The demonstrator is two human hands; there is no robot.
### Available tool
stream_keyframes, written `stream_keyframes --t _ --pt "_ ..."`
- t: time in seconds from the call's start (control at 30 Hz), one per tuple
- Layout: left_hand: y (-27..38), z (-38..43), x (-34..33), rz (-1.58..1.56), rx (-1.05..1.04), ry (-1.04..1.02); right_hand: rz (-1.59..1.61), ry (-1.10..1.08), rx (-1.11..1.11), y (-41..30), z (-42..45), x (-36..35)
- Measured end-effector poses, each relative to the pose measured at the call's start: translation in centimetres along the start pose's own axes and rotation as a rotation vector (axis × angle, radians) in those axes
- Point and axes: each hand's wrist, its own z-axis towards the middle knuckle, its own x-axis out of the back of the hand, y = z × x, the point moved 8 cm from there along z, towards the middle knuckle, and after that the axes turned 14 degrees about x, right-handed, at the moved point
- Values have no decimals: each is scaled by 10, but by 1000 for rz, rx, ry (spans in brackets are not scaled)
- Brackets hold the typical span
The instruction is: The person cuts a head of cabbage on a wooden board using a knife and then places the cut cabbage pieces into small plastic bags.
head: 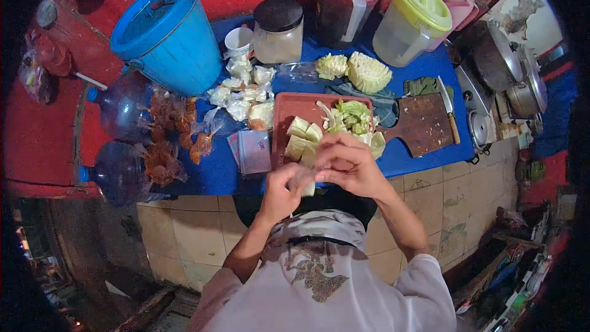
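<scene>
My left hand (285, 189) is curled around a pale green piece of cabbage (308, 189) at the table's front edge. Close beside it, my right hand (352, 166) has its thumb and fingertips drawn together; motion blur hides whether anything is between them. Behind both hands lies a reddish plastic tray (288, 103). Cut cabbage wedges (302, 136) sit on its left side, and loose green leaves (352, 117) are heaped on its right. Larger cut cabbage pieces (368, 72) rest behind the tray.
Right of the tray, a knife (445, 94) lies along a wooden cutting board (428, 124). Knotted clear bags (239, 97) and orange-brown bagged food (166, 124) lie left. Behind stand a blue bucket (175, 41), a black-lidded jar (278, 32) and lidded pitchers (405, 32).
</scene>
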Motion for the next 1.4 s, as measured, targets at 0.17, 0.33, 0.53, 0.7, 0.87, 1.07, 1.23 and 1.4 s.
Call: stream_keyframes --t 0.17,0.33,0.53,0.7,0.87,1.07,1.23,1.4 --pt "4 5 5 92 -219 149 -124 -83 26 -6 15 -9" --pt "29 5 7 77 -278 216 -168 -299 69 11 5 -22" --pt "3 -6 54 -65 -41 375 -63 -37 -15 6 16 -22" --pt "28 -11 60 159 -199 404 -2 -110 19 25 8 -46" --pt "35 -23 67 208 -376 439 -114 -235 186 6 6 -65" --pt "-27 -7 69 -71 -32 441 -104 -454 53 54 -13 -105" --pt "-34 4 71 -255 -108 454 19 -227 -37 67 -10 -101" --pt "-55 7 53 -356 138 109 183 -82 -276 80 -2 -83"
